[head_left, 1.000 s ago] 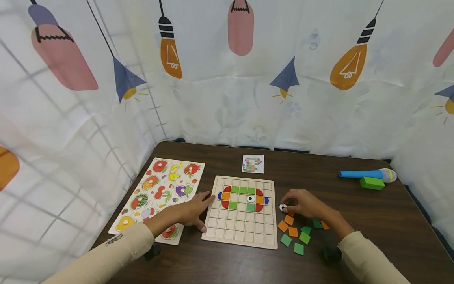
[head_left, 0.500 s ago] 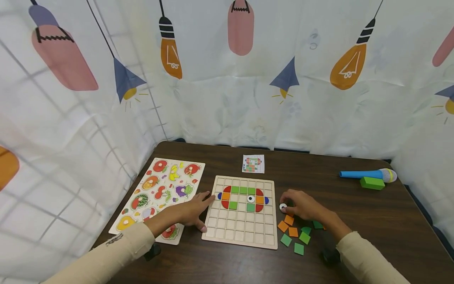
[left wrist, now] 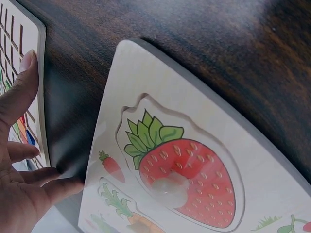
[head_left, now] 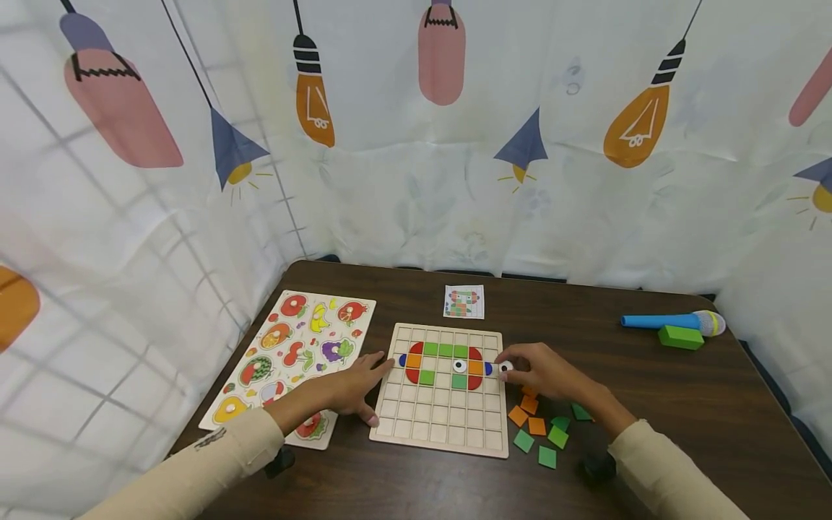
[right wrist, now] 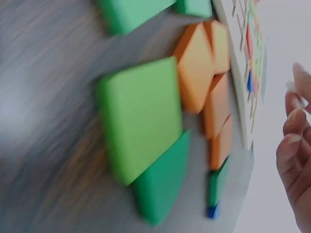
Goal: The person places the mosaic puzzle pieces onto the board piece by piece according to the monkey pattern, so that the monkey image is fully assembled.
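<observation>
at the left, a fruit board (left wrist: 131,63) lies partly under my left forearm (head_left: 295,406), which reaches in from the lower left. my left hand (head_left: 356,385) is spread, thumb well apart from the fingers, holding nothing; the thumb rests on the lower left of a grid board (head_left: 439,433), the fingertips at its left edge. that board lies flat on the dark table (head_left: 565,296), coloured pieces (head_left: 445,349) filling part of its upper rows, a picture card (head_left: 464,301) just beyond. at the board's right edge, my right hand (head_left: 539,370) comes in from the lower right, bent at the knuckles, thumb and index finger pinching a white eye disc (head_left: 505,367) near a blue piece (head_left: 488,368). nearer me lie loose orange tiles (head_left: 529,404) and green tiles (head_left: 547,456); farther right, a blue microphone (head_left: 658,321) lies beside a green block (head_left: 680,337).
</observation>
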`<state>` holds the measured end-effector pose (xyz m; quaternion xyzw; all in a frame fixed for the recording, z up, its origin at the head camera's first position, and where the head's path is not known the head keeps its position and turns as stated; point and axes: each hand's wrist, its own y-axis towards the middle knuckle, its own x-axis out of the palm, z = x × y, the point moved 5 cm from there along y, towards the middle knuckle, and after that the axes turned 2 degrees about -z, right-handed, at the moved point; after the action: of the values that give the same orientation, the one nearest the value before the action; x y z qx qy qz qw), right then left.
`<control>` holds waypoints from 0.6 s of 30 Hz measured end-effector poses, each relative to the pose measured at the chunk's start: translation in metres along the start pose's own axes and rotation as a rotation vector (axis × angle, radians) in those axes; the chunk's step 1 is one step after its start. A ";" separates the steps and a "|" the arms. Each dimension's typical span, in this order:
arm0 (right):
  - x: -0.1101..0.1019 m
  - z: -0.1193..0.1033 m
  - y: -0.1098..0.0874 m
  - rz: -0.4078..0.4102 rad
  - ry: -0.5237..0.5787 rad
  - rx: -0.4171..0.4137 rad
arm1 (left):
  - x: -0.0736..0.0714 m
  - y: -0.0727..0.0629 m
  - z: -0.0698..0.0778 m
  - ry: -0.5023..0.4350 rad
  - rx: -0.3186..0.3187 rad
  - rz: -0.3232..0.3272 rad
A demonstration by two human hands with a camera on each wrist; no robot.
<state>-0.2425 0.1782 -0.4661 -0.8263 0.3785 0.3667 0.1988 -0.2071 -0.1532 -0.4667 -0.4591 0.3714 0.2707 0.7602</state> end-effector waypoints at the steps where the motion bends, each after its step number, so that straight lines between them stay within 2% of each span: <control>1: 0.000 -0.003 0.003 -0.002 0.016 -0.015 | 0.000 0.000 0.000 -0.001 -0.002 -0.002; 10: 0.013 -0.029 0.031 -0.059 0.084 -0.114 | 0.000 0.000 -0.001 -0.024 -0.005 -0.004; 14: 0.024 -0.038 0.049 -0.094 0.116 -0.107 | 0.002 0.001 -0.002 -0.026 -0.005 -0.003; 18: 0.034 -0.045 0.066 -0.074 0.111 -0.098 | 0.003 0.002 -0.002 -0.034 -0.005 -0.006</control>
<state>-0.2578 0.0930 -0.4654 -0.8676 0.3395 0.3307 0.1502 -0.2076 -0.1545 -0.4703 -0.4576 0.3565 0.2773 0.7659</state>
